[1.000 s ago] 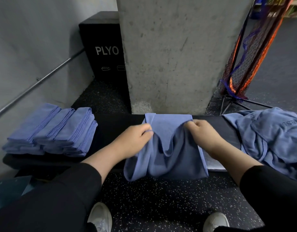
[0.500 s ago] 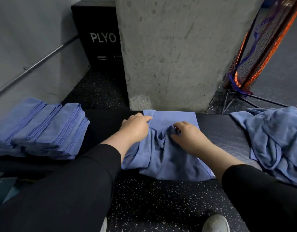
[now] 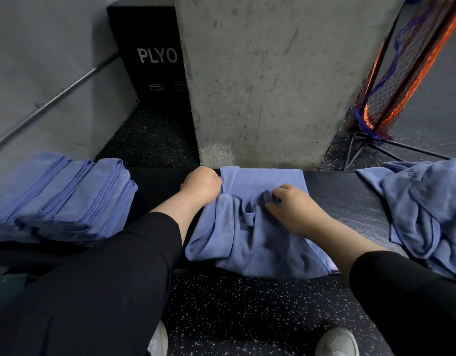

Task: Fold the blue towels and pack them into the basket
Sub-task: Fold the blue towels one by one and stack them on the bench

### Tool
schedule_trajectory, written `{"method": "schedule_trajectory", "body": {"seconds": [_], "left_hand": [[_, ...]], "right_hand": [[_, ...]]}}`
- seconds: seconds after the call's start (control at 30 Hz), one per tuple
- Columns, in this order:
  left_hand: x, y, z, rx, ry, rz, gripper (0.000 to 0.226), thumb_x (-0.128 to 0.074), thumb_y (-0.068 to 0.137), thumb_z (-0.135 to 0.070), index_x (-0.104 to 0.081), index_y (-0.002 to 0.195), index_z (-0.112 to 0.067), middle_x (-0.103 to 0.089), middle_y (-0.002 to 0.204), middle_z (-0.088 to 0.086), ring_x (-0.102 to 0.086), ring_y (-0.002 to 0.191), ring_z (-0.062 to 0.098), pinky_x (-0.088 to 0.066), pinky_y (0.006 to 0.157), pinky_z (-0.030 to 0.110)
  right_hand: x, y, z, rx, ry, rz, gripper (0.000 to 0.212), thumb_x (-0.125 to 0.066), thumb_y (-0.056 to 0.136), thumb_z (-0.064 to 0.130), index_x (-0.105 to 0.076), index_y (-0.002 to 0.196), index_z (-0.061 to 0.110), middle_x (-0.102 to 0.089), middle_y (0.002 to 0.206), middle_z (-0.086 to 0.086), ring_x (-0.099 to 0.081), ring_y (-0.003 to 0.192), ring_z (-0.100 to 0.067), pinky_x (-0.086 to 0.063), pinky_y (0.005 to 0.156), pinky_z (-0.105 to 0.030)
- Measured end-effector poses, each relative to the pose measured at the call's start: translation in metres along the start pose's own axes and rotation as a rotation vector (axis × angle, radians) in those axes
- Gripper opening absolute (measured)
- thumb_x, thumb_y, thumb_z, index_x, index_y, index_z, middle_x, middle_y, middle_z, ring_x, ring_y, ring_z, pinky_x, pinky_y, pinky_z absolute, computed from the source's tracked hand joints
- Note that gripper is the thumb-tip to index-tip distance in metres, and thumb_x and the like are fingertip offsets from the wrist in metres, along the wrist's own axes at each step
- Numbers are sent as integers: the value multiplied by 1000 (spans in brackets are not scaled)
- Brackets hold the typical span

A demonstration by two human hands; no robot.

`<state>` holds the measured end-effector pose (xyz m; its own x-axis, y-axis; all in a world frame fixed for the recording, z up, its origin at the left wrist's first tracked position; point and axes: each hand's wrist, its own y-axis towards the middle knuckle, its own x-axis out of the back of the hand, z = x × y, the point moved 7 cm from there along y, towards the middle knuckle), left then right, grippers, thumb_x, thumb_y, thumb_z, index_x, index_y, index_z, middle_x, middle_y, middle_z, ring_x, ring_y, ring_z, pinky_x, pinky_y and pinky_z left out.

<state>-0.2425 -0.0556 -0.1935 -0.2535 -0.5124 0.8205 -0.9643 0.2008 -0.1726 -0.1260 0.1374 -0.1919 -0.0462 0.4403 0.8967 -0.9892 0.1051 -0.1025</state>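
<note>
A blue towel lies across the black bench in front of me, its near part hanging over the front edge. My left hand grips the towel's left edge near the far corner. My right hand pinches a bunched fold in the towel's middle. Several folded blue towels are stacked on the bench's left end. A heap of unfolded blue towels lies on the right end. No basket is in view.
A concrete pillar stands right behind the bench. A black box marked PLYO sits behind it to the left, by a grey wall with a metal rail. An orange and black net on a stand is at the right. My shoes are on the speckled floor.
Both hands have carried the near edge of the towel away from me. The left hand has slid to the far left edge, and the right hand has shifted to the towel's middle.
</note>
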Motion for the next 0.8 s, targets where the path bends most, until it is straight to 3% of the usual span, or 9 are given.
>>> {"method": "schedule_trajectory", "body": {"seconds": [0.07,0.23,0.33,0.43,0.53,0.6,0.7,0.8], "left_hand": [[0,-1,4,5,-4,-34,35,-44,86,-3,-35,54,-16,-38,61,4,-30,60,21,-26,54,32],[-14,4,4,15,-47,-20,28,-65,93,-30,-62,69,-17,-56,73,2,-52,67,21,-46,64,34],[-18,9,2,60,-31,-39,33,-69,89,-35,-58,65,-16,-60,68,6,-57,66,24,-42,61,31],[-21,10,-2,111,30,-37,24,-67,86,-31,-59,69,-17,-68,82,12,-66,76,30,-42,60,31],[-24,9,-9,128,65,-26,12,-59,88,-27,-58,80,-18,-64,85,6,-64,84,31,-49,74,38],[-22,8,-11,112,63,-32,15,-56,89,-27,-56,78,-16,-59,80,5,-59,76,31,-46,65,33],[-4,6,-12,69,-29,-118,26,-52,92,-22,-54,70,-9,-50,68,16,-47,64,38,-28,50,32],[23,8,0,38,-146,-257,19,-52,94,-17,-58,78,-10,-60,78,7,-54,74,30,-40,62,35]], "right_hand": [[0,0,1,-6,-4,-5,39,-54,98,34,-34,65,26,-50,94,-2,-48,82,-27,-49,82,-44],[-3,-1,1,-18,-9,5,38,-54,97,34,-35,65,26,-48,95,0,-47,85,-27,-49,84,-45],[-5,-1,-1,-8,-2,1,35,-55,97,33,-39,67,25,-49,96,0,-51,89,-29,-50,84,-45],[-6,0,-1,8,0,-1,38,-55,96,33,-36,64,28,-47,95,1,-52,91,-30,-50,85,-46],[-6,0,-2,9,0,6,39,-55,96,34,-34,64,28,-47,95,1,-52,93,-32,-49,86,-47],[-6,1,-2,8,3,13,39,-54,97,34,-34,64,29,-47,96,1,-52,94,-32,-49,87,-47],[-6,0,-3,-2,-2,31,34,-53,98,34,-40,68,26,-50,100,-1,-52,97,-32,-48,89,-46],[-6,0,-3,-1,-10,32,29,-51,100,34,-46,73,22,-54,108,-5,-54,99,-32,-48,89,-45]]}}
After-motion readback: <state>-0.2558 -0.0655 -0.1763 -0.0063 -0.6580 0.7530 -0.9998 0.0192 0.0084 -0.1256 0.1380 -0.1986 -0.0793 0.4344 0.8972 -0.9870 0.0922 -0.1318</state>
